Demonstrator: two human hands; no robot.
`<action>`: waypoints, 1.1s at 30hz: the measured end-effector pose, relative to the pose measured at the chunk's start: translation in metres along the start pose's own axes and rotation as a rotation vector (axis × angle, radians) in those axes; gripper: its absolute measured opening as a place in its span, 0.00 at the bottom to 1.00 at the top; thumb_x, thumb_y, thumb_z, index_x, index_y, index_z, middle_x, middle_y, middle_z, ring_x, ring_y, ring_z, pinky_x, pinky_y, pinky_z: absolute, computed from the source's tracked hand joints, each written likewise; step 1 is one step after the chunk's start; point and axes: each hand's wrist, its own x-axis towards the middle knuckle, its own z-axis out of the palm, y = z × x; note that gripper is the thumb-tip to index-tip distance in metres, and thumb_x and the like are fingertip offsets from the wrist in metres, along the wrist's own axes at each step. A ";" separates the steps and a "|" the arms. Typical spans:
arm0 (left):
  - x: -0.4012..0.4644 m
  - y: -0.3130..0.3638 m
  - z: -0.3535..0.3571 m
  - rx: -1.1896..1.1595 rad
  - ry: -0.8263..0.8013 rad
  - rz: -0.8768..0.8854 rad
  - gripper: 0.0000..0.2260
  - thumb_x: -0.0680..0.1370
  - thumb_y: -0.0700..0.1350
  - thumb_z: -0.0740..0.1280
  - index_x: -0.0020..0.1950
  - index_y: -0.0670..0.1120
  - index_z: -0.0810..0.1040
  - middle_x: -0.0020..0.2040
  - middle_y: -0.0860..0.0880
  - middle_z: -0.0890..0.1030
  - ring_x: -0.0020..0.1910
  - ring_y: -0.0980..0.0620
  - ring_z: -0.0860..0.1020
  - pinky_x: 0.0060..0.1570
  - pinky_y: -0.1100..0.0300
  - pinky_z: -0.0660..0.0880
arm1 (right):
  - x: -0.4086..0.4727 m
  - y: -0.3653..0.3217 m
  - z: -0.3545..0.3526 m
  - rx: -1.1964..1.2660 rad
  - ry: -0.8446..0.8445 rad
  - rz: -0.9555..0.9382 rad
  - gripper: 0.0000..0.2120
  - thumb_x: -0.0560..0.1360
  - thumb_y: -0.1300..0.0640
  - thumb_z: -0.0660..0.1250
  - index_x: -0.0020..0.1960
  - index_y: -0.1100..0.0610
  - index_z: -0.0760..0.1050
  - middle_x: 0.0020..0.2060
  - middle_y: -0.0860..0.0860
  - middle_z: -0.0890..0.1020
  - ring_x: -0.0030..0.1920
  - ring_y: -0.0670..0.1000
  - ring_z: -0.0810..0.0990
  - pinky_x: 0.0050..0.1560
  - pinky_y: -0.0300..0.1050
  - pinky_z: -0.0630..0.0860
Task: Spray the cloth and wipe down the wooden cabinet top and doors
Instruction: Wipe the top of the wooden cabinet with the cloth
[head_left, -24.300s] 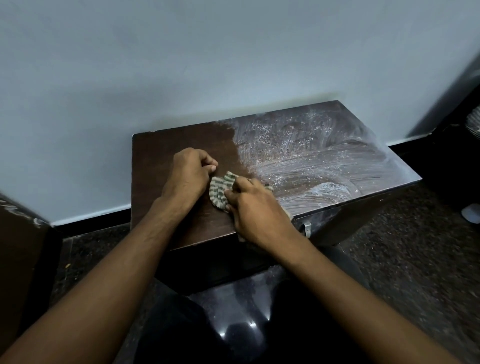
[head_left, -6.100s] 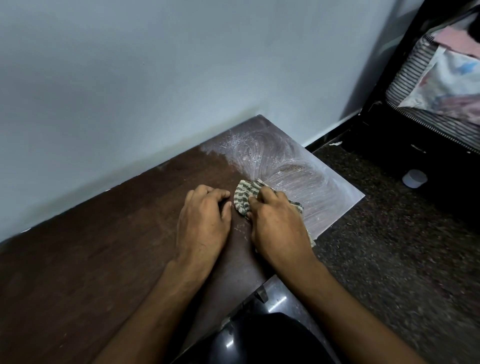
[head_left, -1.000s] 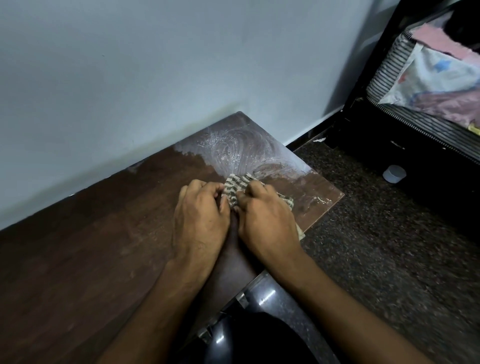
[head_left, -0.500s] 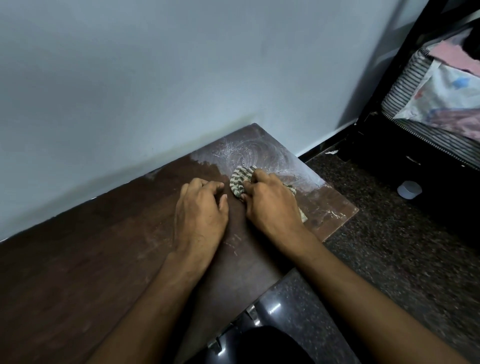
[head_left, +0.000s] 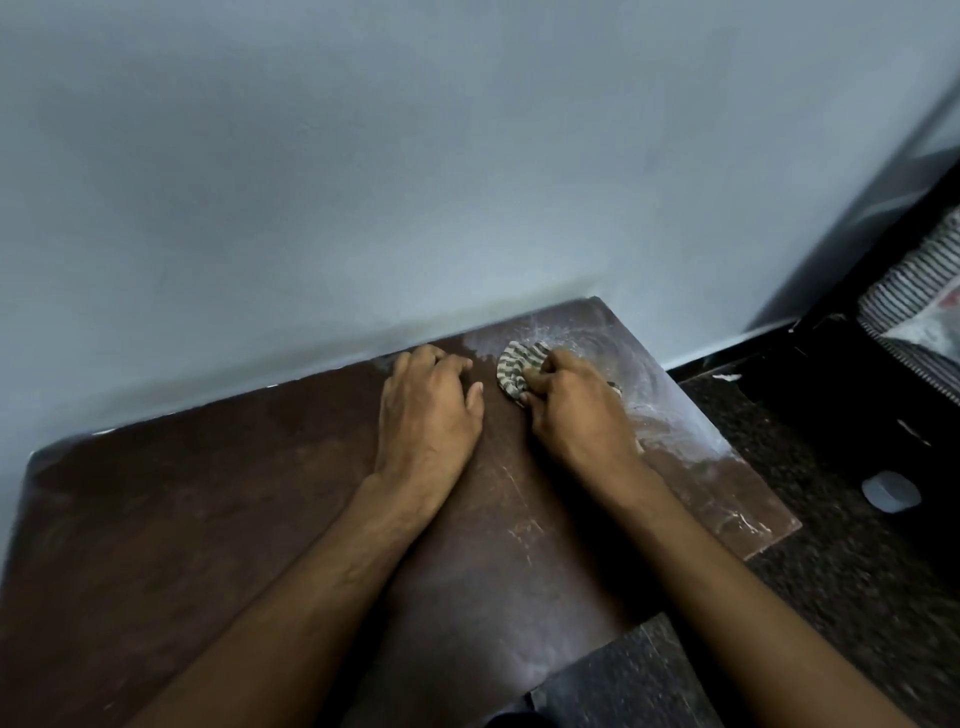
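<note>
Mostly done up top: my right hand (head_left: 574, 410) closed on the bunched striped cloth (head_left: 517, 371), pressing it into white residue right of centre frame near the wall. My left hand (head_left: 428, 410) lay flat, empty, bracing on the cabinet top (head_left: 218, 499).
</note>
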 end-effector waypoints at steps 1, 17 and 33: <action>0.002 0.000 0.000 -0.002 0.004 -0.002 0.14 0.77 0.50 0.68 0.62 0.47 0.80 0.57 0.49 0.77 0.60 0.48 0.72 0.62 0.51 0.71 | 0.008 -0.003 0.003 0.011 0.002 0.005 0.10 0.79 0.51 0.66 0.54 0.54 0.83 0.50 0.49 0.75 0.53 0.55 0.74 0.50 0.51 0.76; 0.016 -0.016 0.005 0.037 0.008 -0.008 0.14 0.77 0.48 0.68 0.60 0.45 0.81 0.54 0.46 0.78 0.58 0.45 0.73 0.59 0.49 0.73 | 0.058 -0.025 0.019 -0.056 -0.026 -0.148 0.10 0.80 0.54 0.62 0.54 0.58 0.79 0.58 0.55 0.75 0.57 0.59 0.74 0.52 0.55 0.75; 0.042 0.008 0.027 0.041 -0.018 0.087 0.12 0.77 0.47 0.67 0.59 0.45 0.82 0.54 0.46 0.78 0.57 0.45 0.72 0.59 0.49 0.72 | 0.071 0.007 0.014 -0.114 0.001 -0.061 0.10 0.79 0.57 0.62 0.54 0.58 0.80 0.56 0.54 0.74 0.56 0.58 0.76 0.48 0.53 0.76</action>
